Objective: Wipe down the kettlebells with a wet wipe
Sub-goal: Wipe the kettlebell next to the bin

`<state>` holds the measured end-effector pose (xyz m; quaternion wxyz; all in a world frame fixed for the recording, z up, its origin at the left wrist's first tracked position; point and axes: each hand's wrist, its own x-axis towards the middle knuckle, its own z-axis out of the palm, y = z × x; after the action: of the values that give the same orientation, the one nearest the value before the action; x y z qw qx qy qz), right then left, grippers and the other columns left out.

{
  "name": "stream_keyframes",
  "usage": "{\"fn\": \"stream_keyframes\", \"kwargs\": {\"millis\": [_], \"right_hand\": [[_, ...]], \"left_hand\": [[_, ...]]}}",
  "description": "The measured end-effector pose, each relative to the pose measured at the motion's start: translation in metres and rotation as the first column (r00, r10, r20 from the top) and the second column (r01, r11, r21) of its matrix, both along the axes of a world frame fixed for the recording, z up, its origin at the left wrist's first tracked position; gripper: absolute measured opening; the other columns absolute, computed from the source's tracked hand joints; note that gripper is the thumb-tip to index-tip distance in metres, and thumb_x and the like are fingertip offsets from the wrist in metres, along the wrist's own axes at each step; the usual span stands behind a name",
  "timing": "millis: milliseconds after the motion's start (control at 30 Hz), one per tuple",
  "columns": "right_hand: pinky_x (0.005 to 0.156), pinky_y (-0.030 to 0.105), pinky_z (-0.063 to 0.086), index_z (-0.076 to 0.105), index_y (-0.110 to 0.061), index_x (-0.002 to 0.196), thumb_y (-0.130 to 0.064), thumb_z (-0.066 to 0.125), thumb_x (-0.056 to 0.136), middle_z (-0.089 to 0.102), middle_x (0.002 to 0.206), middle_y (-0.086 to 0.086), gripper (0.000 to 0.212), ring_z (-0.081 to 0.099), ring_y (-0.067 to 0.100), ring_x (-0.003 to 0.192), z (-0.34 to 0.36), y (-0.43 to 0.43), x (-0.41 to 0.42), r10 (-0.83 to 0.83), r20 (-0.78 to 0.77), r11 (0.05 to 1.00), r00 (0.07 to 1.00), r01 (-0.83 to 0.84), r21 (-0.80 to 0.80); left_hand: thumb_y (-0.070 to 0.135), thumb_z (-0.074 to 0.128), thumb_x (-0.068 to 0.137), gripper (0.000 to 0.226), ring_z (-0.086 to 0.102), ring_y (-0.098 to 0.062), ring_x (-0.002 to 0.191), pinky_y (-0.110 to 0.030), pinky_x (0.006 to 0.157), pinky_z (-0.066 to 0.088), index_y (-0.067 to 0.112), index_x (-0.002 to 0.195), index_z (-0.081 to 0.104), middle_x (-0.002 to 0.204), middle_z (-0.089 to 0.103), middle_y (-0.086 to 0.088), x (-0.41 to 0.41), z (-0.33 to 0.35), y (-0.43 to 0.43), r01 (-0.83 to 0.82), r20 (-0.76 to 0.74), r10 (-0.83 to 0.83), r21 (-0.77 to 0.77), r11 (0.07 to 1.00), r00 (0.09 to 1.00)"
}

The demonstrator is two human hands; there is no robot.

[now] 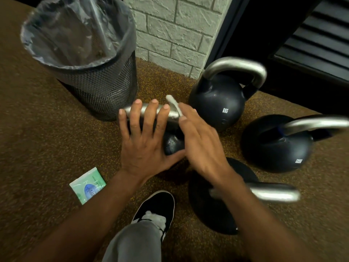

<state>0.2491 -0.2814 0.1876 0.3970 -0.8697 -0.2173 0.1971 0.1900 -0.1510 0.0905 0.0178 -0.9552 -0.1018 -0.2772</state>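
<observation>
Mid-frame, the left hand (pixel 143 140) lies flat, fingers straight and spread, over the steel handle of the centre kettlebell (pixel 172 144), steadying it. The right hand (pixel 200 140), blurred, pinches the wet wipe (pixel 174 105) against that handle. The 8KG kettlebell (pixel 217 103) above and the right-edge kettlebell (pixel 273 146) show damp specks, probably already wiped. The lower-frame kettlebell (pixel 207 205) looks dry, likely still to do.

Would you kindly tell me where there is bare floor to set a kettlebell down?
Bare floor lies left of the bin and wipe pack, and again at the lower right, beyond the near kettlebell. It is crowded among the four kettlebells, right of the bin.
</observation>
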Motion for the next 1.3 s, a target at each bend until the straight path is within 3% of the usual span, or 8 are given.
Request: {"fn": "stream_keyframes", "kwargs": {"millis": [167, 400, 567, 700, 867, 1067, 1167, 1300], "right_hand": [[0.093, 0.037, 0.046, 0.078, -0.015, 0.104, -0.041, 0.030, 0.107, 0.078, 0.100, 0.002, 0.055, 0.069, 0.012, 0.090, 0.013, 0.014, 0.075, 0.053, -0.356, 0.998, 0.933, -0.063, -0.019], [0.089, 0.043, 0.039, 0.077, -0.008, 0.076, -0.053, 0.023, 0.106, 0.056, 0.068, 0.014, 0.076, 0.048, 0.029, 0.063, -0.004, 0.030, 0.106, 0.191, -0.598, 0.968, 0.778, -0.249, -0.015], [0.106, 0.049, 0.043, 0.078, -0.027, 0.106, -0.058, 0.026, 0.098, 0.076, 0.108, 0.000, 0.061, 0.068, 0.020, 0.106, -0.012, 0.013, 0.070, 0.033, -0.371, 0.999, 0.928, -0.032, 0.007], [0.104, 0.019, 0.032, 0.056, -0.035, 0.140, -0.031, 0.024, 0.108, 0.058, 0.145, -0.005, 0.045, 0.050, 0.006, 0.125, -0.008, -0.002, 0.019, 0.000, 0.121, 0.995, 0.993, 0.012, -0.099], [0.123, 0.029, 0.024, 0.048, -0.027, 0.151, -0.047, 0.028, 0.107, 0.042, 0.158, -0.008, 0.052, 0.033, 0.001, 0.146, -0.005, 0.007, -0.031, -0.274, -0.039, 0.955, 0.961, 0.277, 0.102], [0.094, 0.018, 0.052, 0.063, -0.012, 0.124, -0.051, 0.034, 0.106, 0.076, 0.105, -0.002, 0.051, 0.068, 0.001, 0.105, 0.016, 0.030, -0.034, -0.240, -0.883, 0.391, 0.403, 0.873, 0.292], [0.125, 0.039, 0.020, 0.026, -0.003, 0.158, -0.053, 0.033, 0.105, 0.039, 0.156, 0.021, 0.073, 0.033, 0.028, 0.149, 0.026, 0.032, -0.015, 0.053, -0.987, 0.197, 0.151, 0.968, 0.158], [0.126, 0.048, 0.018, 0.024, 0.017, 0.149, -0.063, 0.035, 0.099, 0.035, 0.151, 0.041, 0.096, 0.031, 0.043, 0.148, 0.020, 0.029, 0.000, 0.344, -0.938, 0.135, -0.027, 0.991, 0.021]], "left_hand": [[0.092, 0.044, 0.079, 0.112, 0.026, -0.046, 0.145, -0.071, 0.116, 0.020, 0.009, 0.153, 0.032, 0.156, 0.031, -0.019, 0.000, -0.002, 0.002, -0.002, -0.045, 0.005, 0.048, 0.999, 0.999], [0.092, 0.044, 0.079, 0.112, 0.026, -0.046, 0.145, -0.071, 0.115, 0.021, 0.008, 0.153, 0.033, 0.155, 0.029, -0.019, 0.000, -0.002, 0.002, -0.005, -0.048, 0.008, 0.049, 0.999, 0.999], [0.092, 0.045, 0.079, 0.113, 0.024, -0.045, 0.145, -0.071, 0.115, 0.021, 0.009, 0.154, 0.031, 0.156, 0.028, -0.019, 0.000, -0.003, 0.002, 0.003, -0.039, -0.001, 0.045, 0.999, 0.999], [0.090, 0.044, 0.080, 0.109, 0.028, -0.045, 0.145, -0.071, 0.115, 0.022, 0.009, 0.153, 0.034, 0.155, 0.036, -0.020, -0.001, -0.003, 0.002, 0.006, -0.009, -0.006, 0.019, 1.000, 1.000], [0.073, 0.032, 0.095, 0.083, 0.034, -0.045, 0.144, -0.071, 0.115, 0.024, 0.013, 0.152, 0.034, 0.153, 0.048, -0.020, 0.001, 0.001, 0.000, 0.009, 0.018, -0.009, -0.044, 0.999, 1.000], [0.070, 0.046, 0.090, 0.087, 0.033, -0.046, 0.146, -0.069, 0.117, 0.021, 0.011, 0.154, 0.034, 0.155, 0.045, -0.020, -0.002, 0.000, 0.000, 0.021, 0.012, -0.021, -0.020, 1.000, 1.000], [0.062, 0.039, 0.096, 0.078, 0.029, -0.043, 0.147, -0.068, 0.118, 0.020, 0.012, 0.155, 0.032, 0.157, 0.038, -0.017, -0.001, -0.002, 0.002, 0.020, 0.017, -0.020, -0.011, 1.000, 1.000], [0.069, 0.042, 0.091, 0.086, 0.029, -0.041, 0.147, -0.068, 0.117, 0.021, 0.013, 0.155, 0.032, 0.158, 0.036, -0.014, -0.001, -0.004, 0.005, 0.042, 0.028, -0.042, -0.008, 0.999, 0.999]]}}
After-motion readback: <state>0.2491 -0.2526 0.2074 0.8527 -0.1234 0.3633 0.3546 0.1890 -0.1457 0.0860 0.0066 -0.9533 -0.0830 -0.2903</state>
